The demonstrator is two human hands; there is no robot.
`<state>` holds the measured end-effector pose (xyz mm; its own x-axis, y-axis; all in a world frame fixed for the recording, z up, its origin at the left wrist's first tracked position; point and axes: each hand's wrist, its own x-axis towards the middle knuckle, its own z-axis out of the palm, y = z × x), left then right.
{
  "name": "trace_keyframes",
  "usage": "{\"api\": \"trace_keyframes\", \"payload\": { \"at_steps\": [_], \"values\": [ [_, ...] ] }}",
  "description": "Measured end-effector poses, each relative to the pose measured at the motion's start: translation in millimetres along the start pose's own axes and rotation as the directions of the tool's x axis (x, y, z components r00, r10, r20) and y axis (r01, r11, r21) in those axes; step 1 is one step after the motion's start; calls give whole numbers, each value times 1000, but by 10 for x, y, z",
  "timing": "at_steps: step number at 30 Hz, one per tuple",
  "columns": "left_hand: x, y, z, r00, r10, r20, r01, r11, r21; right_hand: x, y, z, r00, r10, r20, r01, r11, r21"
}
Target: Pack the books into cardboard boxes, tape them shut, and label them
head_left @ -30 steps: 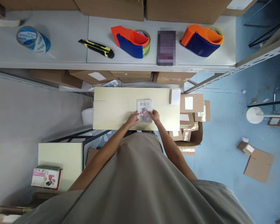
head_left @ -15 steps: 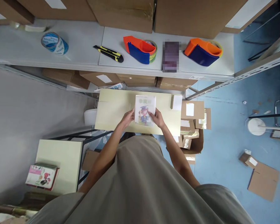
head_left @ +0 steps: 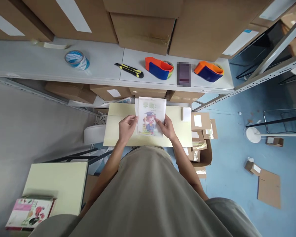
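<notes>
A thin white booklet [head_left: 151,107] with a cartoon figure in a graduation cap on its front is held above the pale yellow table [head_left: 120,112]. My right hand [head_left: 167,126] grips its right edge, with the thumb lying on the cover. At the left edge my left hand [head_left: 127,126] has thumb and fingers pinched on a narrow white strip that shows beside the cover. Whether that strip is a page, the back cover or a sleeve I cannot tell. A small white box [head_left: 186,114] rests on the table's right end.
On the grey shelf [head_left: 101,62] ahead are blue tape rolls [head_left: 77,60], a yellow-black utility knife [head_left: 129,70], two tape dispensers [head_left: 159,68] and a blurred-out dark rectangle [head_left: 184,74]. Cardboard boxes [head_left: 201,120] stand right of the table. A side table [head_left: 56,177] holds a printed box [head_left: 31,212].
The booklet has come up closer to me and looks larger. My left hand has shifted left and up, and a white strip now shows at the booklet's left edge. The view has tilted slightly.
</notes>
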<state>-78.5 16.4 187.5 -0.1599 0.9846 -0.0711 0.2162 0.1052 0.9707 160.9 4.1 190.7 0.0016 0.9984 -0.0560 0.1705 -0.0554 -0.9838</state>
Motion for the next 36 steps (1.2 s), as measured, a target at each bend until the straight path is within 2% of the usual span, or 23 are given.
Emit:
{"api": "trace_keyframes", "payload": {
  "at_steps": [3,6,10,12,13,15,16,17,19,21,22,24,26,27,29,30,32,34,36],
  "values": [
    [9,-3,-279,996,-16,84,26,993,-116,5,-94,159,1000,-17,22,17,1000,-6],
    [55,-70,-525,983,-61,173,101,968,-230,0,-145,324,998,-6,68,4,1000,22],
    [106,-209,-738,953,-75,293,140,968,-209,-4,-120,588,991,12,130,-15,1000,25],
    [108,-266,-791,962,-66,266,117,977,-181,1,-88,731,996,34,83,-31,999,-34],
    [105,-286,-805,971,-64,231,105,979,-172,2,-80,806,999,32,21,-30,996,-81],
    [95,-311,-816,987,-82,137,104,981,-161,-6,-98,968,992,-31,-121,7,982,-190],
    [91,-318,-816,990,-106,93,120,980,-157,-20,-125,1058,985,-85,-149,47,970,-239],
    [91,-325,-812,989,-137,59,145,978,-153,-42,-164,1156,981,-142,-129,100,954,-283],
    [98,-341,-800,982,-189,26,191,972,-137,-106,-256,1375,974,-226,20,217,901,-376],
    [111,-361,-784,981,-195,13,196,976,-96,-179,-333,1610,951,-251,183,310,804,-508],
    [117,-370,-774,983,-183,5,183,981,-65,-210,-354,1722,943,-249,223,334,737,-588],
    [121,-378,-752,988,-152,-20,152,988,-6,-241,-360,1903,943,-245,224,329,609,-721],
    [115,-378,-737,991,-126,-38,127,992,18,-222,-330,1995,954,-250,167,284,568,-773],
    [108,-380,-736,993,-114,-27,114,993,-1,-194,-312,2001,960,-252,126,256,593,-763],
    [95,-407,-759,996,-82,39,86,992,-97,-108,-281,1939,975,-222,12,173,723,-668],
    [90,-438,-783,994,-65,85,77,986,-151,-56,-272,1880,983,-172,-55,110,810,-576],
    [86,-540,-859,990,-57,129,83,975,-208,43,-264,1737,986,3,-165,-52,953,-299],
    [87,-681,-955,990,-122,70,133,973,-189,110,-263,1601,958,212,-191,-213,977,16],
    [84,-819,-1047,971,-239,6,234,950,-208,126,-261,1501,924,349,-158,-306,921,242]
  ]
}}
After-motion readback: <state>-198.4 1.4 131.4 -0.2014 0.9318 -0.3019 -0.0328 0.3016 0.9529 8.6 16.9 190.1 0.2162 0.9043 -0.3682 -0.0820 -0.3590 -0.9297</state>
